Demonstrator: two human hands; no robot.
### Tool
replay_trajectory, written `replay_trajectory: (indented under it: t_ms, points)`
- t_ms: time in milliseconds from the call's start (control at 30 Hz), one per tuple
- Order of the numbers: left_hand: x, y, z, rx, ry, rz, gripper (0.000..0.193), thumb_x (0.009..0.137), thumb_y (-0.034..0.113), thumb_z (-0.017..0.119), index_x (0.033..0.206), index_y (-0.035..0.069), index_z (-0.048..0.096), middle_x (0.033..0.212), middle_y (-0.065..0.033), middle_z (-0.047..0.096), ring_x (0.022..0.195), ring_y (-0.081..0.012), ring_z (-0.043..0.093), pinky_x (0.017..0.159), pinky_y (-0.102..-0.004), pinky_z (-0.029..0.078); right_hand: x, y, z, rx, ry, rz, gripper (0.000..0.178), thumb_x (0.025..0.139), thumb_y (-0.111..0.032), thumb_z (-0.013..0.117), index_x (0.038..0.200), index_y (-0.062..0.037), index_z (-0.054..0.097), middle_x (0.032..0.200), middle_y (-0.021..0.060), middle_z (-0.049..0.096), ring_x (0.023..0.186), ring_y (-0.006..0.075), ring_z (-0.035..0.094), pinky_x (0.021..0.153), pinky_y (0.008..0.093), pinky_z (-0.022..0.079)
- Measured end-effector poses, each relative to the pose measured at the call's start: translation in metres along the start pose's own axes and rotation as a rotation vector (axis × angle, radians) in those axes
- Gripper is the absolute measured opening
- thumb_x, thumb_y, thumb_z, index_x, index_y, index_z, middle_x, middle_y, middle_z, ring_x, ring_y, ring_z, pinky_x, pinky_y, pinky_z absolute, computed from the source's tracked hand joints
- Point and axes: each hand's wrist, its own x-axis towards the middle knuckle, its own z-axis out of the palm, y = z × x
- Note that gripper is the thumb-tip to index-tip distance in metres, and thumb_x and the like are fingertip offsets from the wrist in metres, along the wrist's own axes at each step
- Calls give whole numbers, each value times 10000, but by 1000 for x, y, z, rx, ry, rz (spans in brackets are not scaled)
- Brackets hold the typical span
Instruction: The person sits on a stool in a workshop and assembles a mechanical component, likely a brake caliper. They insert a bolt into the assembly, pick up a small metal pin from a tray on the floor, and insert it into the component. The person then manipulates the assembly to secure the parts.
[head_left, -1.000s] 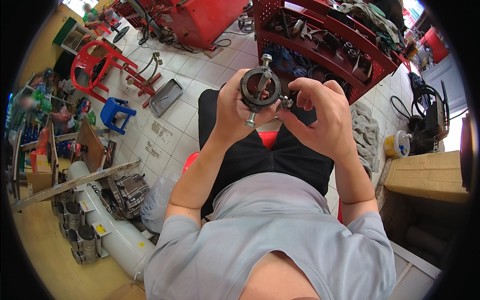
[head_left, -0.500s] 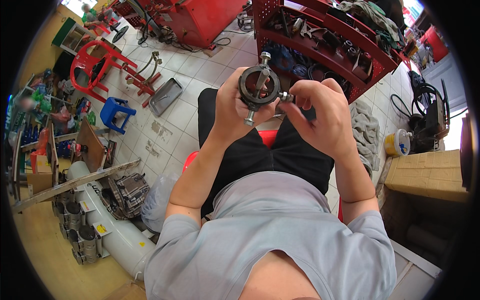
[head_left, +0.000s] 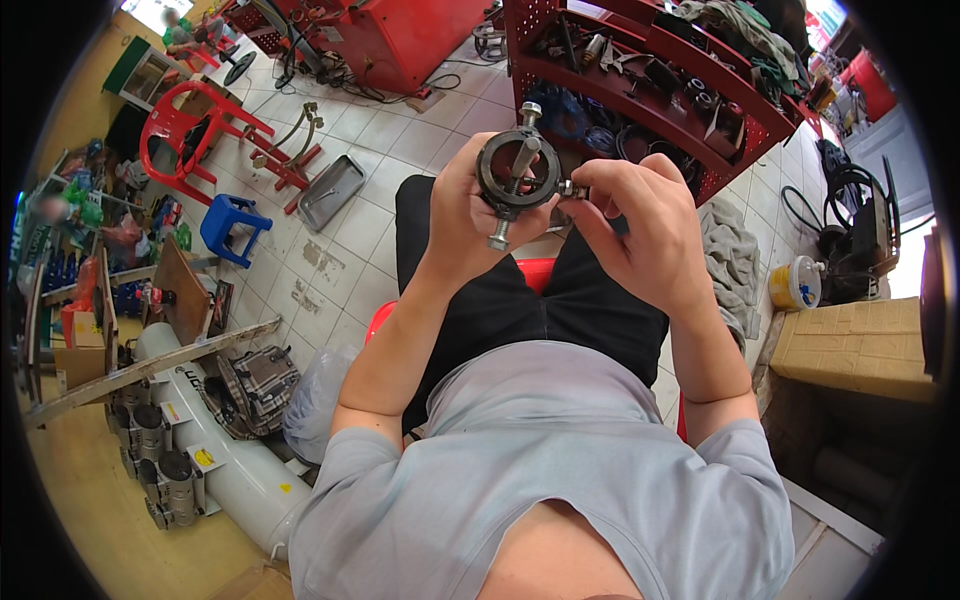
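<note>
My left hand (head_left: 462,222) is wrapped round a dark metal ring with bolts (head_left: 487,182), held up above my lap. One bolt (head_left: 530,114) sticks out at the far side of the ring and another bolt (head_left: 499,236) at the near side. A rod with a rounded end (head_left: 526,155) crosses the ring's opening. On the right side, my right hand (head_left: 648,228) pinches a short bolt (head_left: 568,188) between thumb and fingers; the fingers partly cover its end. The left fingers behind the ring are mostly hidden.
Ahead stands a red tool cart (head_left: 640,105) loaded with tools and parts. A grey metal tray (head_left: 332,192) lies on the tiled floor, near a blue stool (head_left: 236,228) and a red chair (head_left: 165,130). To the right are a cardboard box (head_left: 850,345) and a white bucket (head_left: 796,284).
The right fingers have shifted and closed further over the side bolt. The ring has stayed almost in place in my left hand.
</note>
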Motion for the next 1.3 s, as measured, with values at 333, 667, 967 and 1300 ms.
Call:
replay_trajectory:
  t_ms: [333,667,967,1300]
  points:
    - [-1,1,2,-42,17,-15,392,692,34,771,1027,8,568,868,-35,636,773,-85,613,716,-238,505,5,-10,-3,98,33,85,245,776,-202,741,931,-76,599,722,14,615,594,179,573,586,319,358]
    - [-1,-1,1,-36,4,6,386,697,34,771,1026,7,571,874,-38,635,770,-87,616,708,-237,507,5,-9,-3,73,37,55,272,763,-196,751,949,-76,593,752,10,633,599,165,578,582,310,352]
    - [-1,-1,1,-1,6,-7,381,695,36,774,1015,8,569,872,-39,634,779,-86,619,716,-234,510,2,-2,0,25,12,29,234,782,-177,733,948,-80,599,755,12,635,592,168,575,579,310,351]
    - [-1,-1,1,-53,3,-61,375,693,46,773,1007,13,570,859,-36,637,783,-84,619,731,-237,508,1,-1,4,-3,13,1,174,782,-186,721,845,-91,589,664,9,560,587,192,551,575,326,354]
